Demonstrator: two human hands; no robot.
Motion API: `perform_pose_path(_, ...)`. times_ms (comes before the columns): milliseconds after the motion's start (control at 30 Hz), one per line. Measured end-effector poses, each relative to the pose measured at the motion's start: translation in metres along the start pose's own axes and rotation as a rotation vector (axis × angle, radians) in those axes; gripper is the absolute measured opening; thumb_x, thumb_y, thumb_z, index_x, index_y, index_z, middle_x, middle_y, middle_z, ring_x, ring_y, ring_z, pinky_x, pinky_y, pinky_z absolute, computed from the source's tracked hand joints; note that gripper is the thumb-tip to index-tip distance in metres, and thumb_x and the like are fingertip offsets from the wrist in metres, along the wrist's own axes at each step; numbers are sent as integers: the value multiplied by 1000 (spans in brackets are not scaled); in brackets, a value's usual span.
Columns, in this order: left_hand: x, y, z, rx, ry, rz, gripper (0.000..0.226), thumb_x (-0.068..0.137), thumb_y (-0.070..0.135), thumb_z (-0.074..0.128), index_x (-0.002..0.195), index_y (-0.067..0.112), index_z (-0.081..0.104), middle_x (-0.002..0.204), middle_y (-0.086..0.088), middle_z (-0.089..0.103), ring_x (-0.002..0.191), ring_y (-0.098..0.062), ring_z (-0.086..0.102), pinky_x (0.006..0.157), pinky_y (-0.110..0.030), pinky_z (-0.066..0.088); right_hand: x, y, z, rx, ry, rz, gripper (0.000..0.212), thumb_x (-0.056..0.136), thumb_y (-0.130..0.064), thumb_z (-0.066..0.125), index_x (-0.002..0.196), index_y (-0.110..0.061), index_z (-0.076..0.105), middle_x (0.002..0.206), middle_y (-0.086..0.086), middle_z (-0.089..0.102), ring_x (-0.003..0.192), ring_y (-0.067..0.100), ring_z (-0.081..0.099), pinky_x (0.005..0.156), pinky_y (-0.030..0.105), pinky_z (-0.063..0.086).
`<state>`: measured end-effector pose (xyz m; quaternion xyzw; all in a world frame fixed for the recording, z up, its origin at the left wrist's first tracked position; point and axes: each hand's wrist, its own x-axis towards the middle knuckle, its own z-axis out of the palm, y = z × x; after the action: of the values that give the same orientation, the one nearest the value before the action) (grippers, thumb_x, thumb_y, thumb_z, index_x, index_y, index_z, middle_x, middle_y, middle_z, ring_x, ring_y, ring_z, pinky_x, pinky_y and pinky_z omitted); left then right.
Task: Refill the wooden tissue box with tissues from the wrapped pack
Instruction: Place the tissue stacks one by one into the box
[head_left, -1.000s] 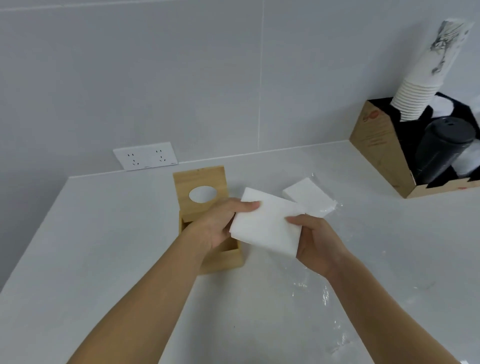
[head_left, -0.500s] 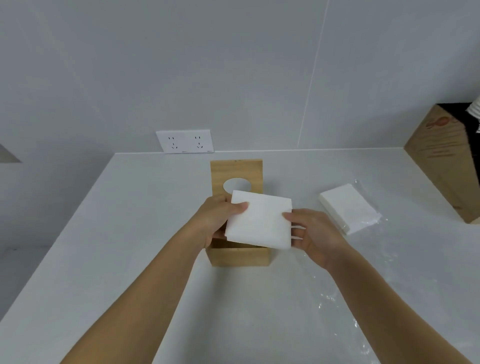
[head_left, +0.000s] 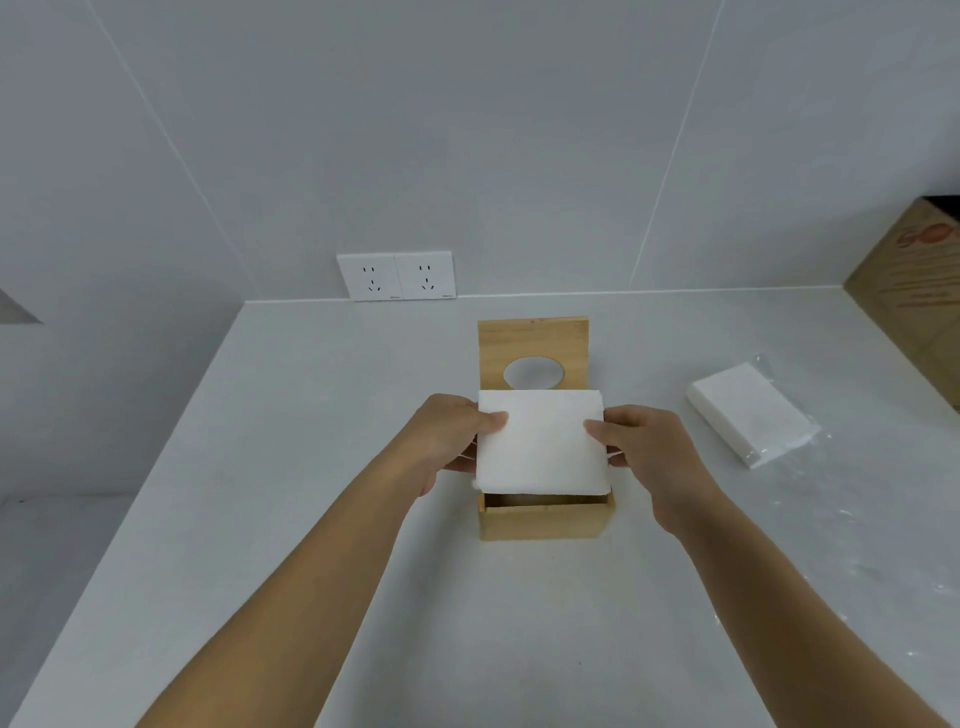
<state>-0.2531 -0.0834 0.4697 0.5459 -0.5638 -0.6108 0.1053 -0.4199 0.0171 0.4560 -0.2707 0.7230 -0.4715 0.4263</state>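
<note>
**Stack of tissues held over the open box**

A white stack of tissues (head_left: 540, 441) is just over the open top of the wooden box (head_left: 545, 522) and covers most of the opening. Only a dark gap shows between the stack and the front wall of the box. The lid (head_left: 532, 338) stands up behind the stack, and it has an oval hole.

The left hand (head_left: 447, 439) grips the left edge of the stack: the thumb lies on top and the curled fingers (head_left: 462, 462) go under it. The right hand (head_left: 649, 447) grips the right edge in the same way, thumb on top and fingers below.

The box stands on a white counter (head_left: 311, 519). To the right, well apart from the box, the pack (head_left: 748, 415) lies flat in its clear wrapper. A brown carton (head_left: 914, 301) is at the far right edge, cut off by the frame. Behind the counter is a pale grey tiled wall (head_left: 467, 130) with a double socket (head_left: 396, 275) just above the surface.
</note>
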Motion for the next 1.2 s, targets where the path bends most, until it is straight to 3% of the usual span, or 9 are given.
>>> perform_pose_path(100,1,0,1,39,-25,4,11,92,18,59,83,13,61,84,0,68,71,-13,66,60,-20,55,1,2,-2,-37,19,10,11,88,-9,58,85,-6,68,83,4,66,74,16,57,63,22,44)
perform_pose_path(233,1,0,-2,102,-13,54,5,91,17,60,92,13,56,83,2,65,68,-11,64,54,-20,53,2,3,1,-122,65,-8,9,86,-9,61,93,-7,65,83,3,65,73,17,57,61,22,40)
perform_pose_path(300,2,-2,-3,102,-5,71,12,89,14,64,97,11,55,83,0,65,68,-12,65,54,-22,55,3,6,3,-138,97,-2,17,84,-12,65,101,-9,61,91,7,65,79,19,57,69,25,41)
perform_pose_path(400,0,-1,-5,87,-17,82,9,86,6,66,86,12,59,79,1,66,66,-11,66,54,-18,56,7,8,4,-154,131,1,26,82,-14,67,107,-10,59,93,8,63,82,19,56,75,28,40)
perform_pose_path(600,6,-1,-2,194,53,122,17,81,-9,64,98,-6,64,86,-9,64,80,-26,65,69,-31,57,6,6,7,-309,157,-81,24,84,-16,65,107,-9,63,79,-2,60,78,15,55,59,20,38)
perform_pose_path(733,9,-4,5,290,84,108,22,79,-7,66,99,-1,61,84,-6,61,83,-29,64,78,-39,57,3,3,9,-453,163,-133,28,87,-17,61,115,-11,60,91,3,64,90,19,56,75,26,39)
perform_pose_path(833,13,-4,4,420,97,116,27,78,2,68,104,6,59,90,-5,57,93,-31,63,84,-43,55,2,1,13,-530,155,-171,36,90,-17,57,125,-16,52,99,7,67,88,19,55,76,27,40)
perform_pose_path(1067,17,-3,9,631,82,156,23,81,4,59,103,12,59,88,2,56,86,-23,56,67,-28,43,-2,5,17,-670,148,-316,34,92,-14,52,126,-15,49,100,9,66,94,27,58,79,33,43)
perform_pose_path(1200,21,-2,12,748,93,156,24,79,4,57,101,12,61,102,-2,59,96,-24,58,72,-31,45,-1,7,18,-752,140,-376,37,92,-12,52,128,-14,47,98,9,67,92,28,59,79,33,43)
